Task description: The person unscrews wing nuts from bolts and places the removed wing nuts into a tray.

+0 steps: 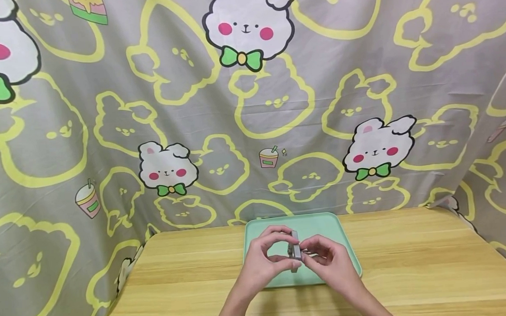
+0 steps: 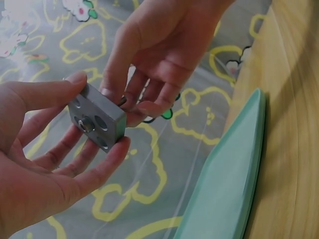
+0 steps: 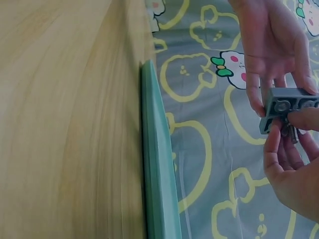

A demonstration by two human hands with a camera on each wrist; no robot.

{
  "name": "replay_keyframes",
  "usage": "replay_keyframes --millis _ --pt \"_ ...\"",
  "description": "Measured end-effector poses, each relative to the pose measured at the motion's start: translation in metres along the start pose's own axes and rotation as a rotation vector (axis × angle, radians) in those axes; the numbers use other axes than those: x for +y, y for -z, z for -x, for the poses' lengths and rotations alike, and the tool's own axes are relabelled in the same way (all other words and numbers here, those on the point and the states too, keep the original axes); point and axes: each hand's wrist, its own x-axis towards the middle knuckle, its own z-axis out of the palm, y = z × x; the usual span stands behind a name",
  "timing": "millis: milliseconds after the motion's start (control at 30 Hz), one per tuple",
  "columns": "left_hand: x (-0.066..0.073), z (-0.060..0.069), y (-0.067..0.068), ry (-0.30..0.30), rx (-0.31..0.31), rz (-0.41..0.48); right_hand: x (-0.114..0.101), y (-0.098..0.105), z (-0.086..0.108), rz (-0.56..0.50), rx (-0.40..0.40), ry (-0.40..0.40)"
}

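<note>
Held up over the green tray (image 1: 324, 225) is a small grey square block (image 2: 108, 107) with round holes in its face. My left hand (image 1: 261, 259) grips the block by its edges, thumb on one side and fingers on the other. A short metal pin (image 2: 85, 123), perhaps a screw end, pokes out of one hole. On the block's other face, the fingers of my right hand (image 1: 331, 258) pinch a small metal piece (image 3: 294, 134) that looks like a screw. Fingertips partly hide it, so how far it sits in the block cannot be told.
The tray lies on a light wooden table (image 1: 190, 269), near its back edge. Behind the table and at its sides hangs a grey curtain (image 1: 279, 185) printed with yellow outlines and white rabbits.
</note>
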Motion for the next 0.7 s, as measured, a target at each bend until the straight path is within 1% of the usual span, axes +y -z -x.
replay_keyframes --millis 200,300,433,533,633,700 --pt "-0.0017 0.0003 0.0028 0.028 0.002 0.058 0.0024 -0.0045 0.0031 0.082 0.019 0.162" --pt "-0.0028 0.0004 0.0044 0.017 0.006 0.041 0.0051 -0.0055 0.0031 0.136 0.021 0.286" --pt "-0.0037 0.0008 0.0062 0.003 0.013 0.019 0.0092 -0.0071 0.0007 0.209 0.048 0.483" --pt "-0.0031 0.0008 0.007 0.017 0.009 0.051 0.0097 -0.0084 -0.0013 0.281 0.087 0.622" --pt "-0.002 0.0007 0.0073 0.034 0.008 0.075 0.0066 -0.0093 -0.0021 0.328 0.112 0.695" --pt "-0.0017 0.0006 0.0074 0.04 0.01 0.078 0.0031 -0.0099 -0.002 0.333 0.114 0.703"
